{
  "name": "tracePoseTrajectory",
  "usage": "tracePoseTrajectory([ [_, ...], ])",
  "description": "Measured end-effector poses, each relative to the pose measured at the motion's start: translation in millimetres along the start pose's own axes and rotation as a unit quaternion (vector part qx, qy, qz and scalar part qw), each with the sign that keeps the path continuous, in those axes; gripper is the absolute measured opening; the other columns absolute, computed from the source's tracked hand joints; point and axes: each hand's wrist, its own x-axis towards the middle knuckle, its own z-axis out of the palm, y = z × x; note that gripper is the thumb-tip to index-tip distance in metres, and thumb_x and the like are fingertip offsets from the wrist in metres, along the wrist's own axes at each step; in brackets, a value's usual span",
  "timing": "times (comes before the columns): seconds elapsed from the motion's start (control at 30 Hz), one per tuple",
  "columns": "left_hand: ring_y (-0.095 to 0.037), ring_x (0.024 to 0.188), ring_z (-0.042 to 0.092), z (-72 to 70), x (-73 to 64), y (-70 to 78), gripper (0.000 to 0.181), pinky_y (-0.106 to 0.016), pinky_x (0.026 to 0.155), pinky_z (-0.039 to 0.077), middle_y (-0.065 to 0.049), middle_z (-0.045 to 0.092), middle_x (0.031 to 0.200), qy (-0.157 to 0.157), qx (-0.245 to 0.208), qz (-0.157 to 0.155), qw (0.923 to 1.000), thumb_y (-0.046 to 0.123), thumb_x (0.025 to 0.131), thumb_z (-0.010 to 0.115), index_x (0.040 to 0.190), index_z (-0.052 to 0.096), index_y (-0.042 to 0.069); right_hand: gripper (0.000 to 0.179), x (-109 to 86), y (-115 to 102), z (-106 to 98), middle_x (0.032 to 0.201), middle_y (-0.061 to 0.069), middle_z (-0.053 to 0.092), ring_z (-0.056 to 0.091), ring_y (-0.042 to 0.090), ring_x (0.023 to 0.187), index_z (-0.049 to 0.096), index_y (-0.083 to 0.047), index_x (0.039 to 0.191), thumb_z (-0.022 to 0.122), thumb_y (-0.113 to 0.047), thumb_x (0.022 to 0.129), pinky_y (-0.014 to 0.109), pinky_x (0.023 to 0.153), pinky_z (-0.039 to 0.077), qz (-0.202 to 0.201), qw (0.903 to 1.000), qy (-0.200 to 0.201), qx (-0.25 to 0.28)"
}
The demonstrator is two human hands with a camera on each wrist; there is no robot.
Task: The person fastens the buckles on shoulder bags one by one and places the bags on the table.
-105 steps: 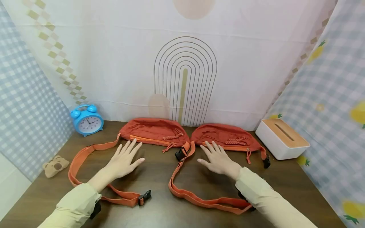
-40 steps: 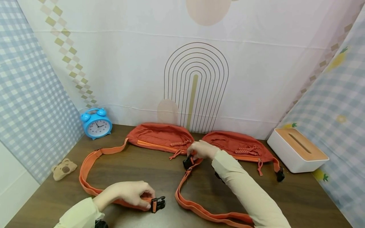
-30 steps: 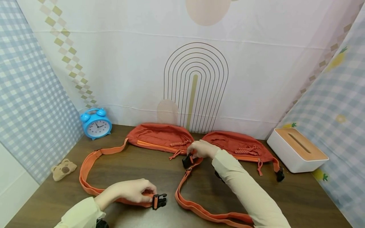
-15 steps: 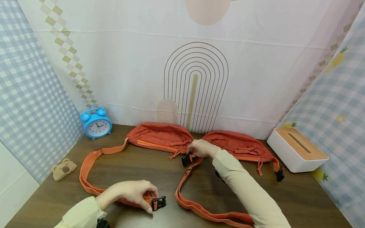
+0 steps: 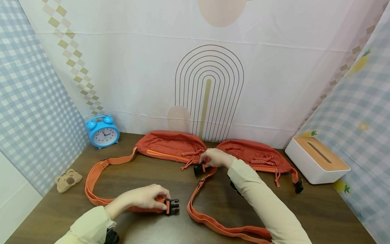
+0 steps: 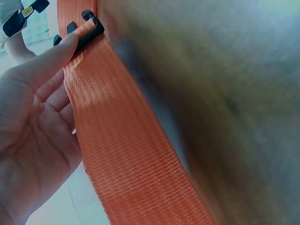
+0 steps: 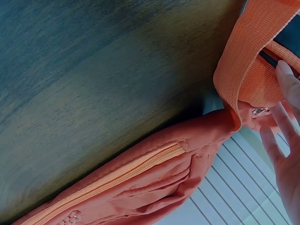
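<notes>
Two rust-red waist bags lie side by side at the back of the table: the left bag (image 5: 167, 145) and the right bag (image 5: 243, 150). My left hand (image 5: 147, 196) pinches the left bag's orange strap (image 6: 126, 140) right behind its black pronged buckle half (image 5: 172, 206), thumb on one side and fingers on the other; the prongs point right. Beside the left bag's right end, my right hand (image 5: 216, 158) holds the short webbing at the black socket buckle half (image 5: 199, 169). The two halves are apart. In the right wrist view, fingertips (image 7: 286, 75) touch that webbing.
The right bag's strap (image 5: 210, 222) loops across the table, partly under the right forearm, and its other buckle half (image 5: 299, 186) lies at right. A blue alarm clock (image 5: 103, 133) and a bear-face plush (image 5: 68, 181) stand left. A white tissue box (image 5: 318, 162) with wooden lid stands right.
Earlier both hands lay spread before the bags; since then the left has taken the strap end and the right the socket half. Over the last half second the left hand lifts the pronged half slightly.
</notes>
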Motion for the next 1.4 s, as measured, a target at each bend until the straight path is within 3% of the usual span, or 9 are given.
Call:
tracePoseTrajectory([
  [0.33,-0.002,0.066,0.037,-16.7,14.8,-5.8,0.007,-0.019,0.059,0.031,0.01,0.045,0.072,0.054,0.044,0.002,0.9976,0.017,0.088,0.061,0.092,0.062,0.011,0.02,1.7,-3,-3,0.103,0.008,0.066,0.06,0.023,0.102,0.068,-0.01,0.097,0.065,0.0,0.081,0.038,0.085,0.049,0.013,0.9989,-0.006,0.046],
  [0.6,-0.004,0.068,0.04,-24.4,31.3,-9.7,0.006,-0.02,0.063,0.033,0.008,0.052,0.076,0.069,0.043,-0.009,0.9966,0.015,0.087,0.061,0.092,0.064,0.012,0.021,1.8,-2,-3,0.103,0.009,0.065,0.059,0.023,0.102,0.067,-0.01,0.096,0.063,0.004,0.081,0.037,0.083,0.05,0.018,0.997,-0.008,0.075],
  [0.87,-0.005,0.064,0.036,-32.0,48.5,-9.9,0.007,-0.02,0.06,0.029,0.007,0.044,0.07,0.082,0.051,-0.004,0.9953,0.014,0.087,0.061,0.092,0.064,0.009,0.02,-0.1,-3,-5,0.102,0.008,0.065,0.059,0.024,0.103,0.067,-0.01,0.095,0.064,0.003,0.081,0.037,0.085,0.049,0.023,0.9966,-0.008,0.078],
  [1.3,-0.008,0.068,0.04,-37.1,62.8,-13.6,0.012,-0.022,0.062,0.033,0.004,0.052,0.077,0.098,0.046,-0.025,0.9938,0.014,0.087,0.061,0.097,0.064,0.007,0.021,-0.5,-3,-7,0.102,0.008,0.065,0.059,0.023,0.101,0.067,-0.009,0.095,0.062,0.005,0.081,0.037,0.084,0.049,0.019,0.9961,-0.007,0.086],
  [1.4,-0.008,0.061,0.035,-37.5,65.3,-15.3,0.012,-0.021,0.059,0.03,0.003,0.045,0.07,0.1,0.04,-0.028,0.9938,0.013,0.088,0.06,0.097,0.064,0.007,0.022,0.1,-4,-7,0.102,0.009,0.065,0.059,0.023,0.102,0.067,-0.009,0.096,0.061,0.006,0.081,0.036,0.084,0.049,0.016,0.9961,-0.01,0.086],
])
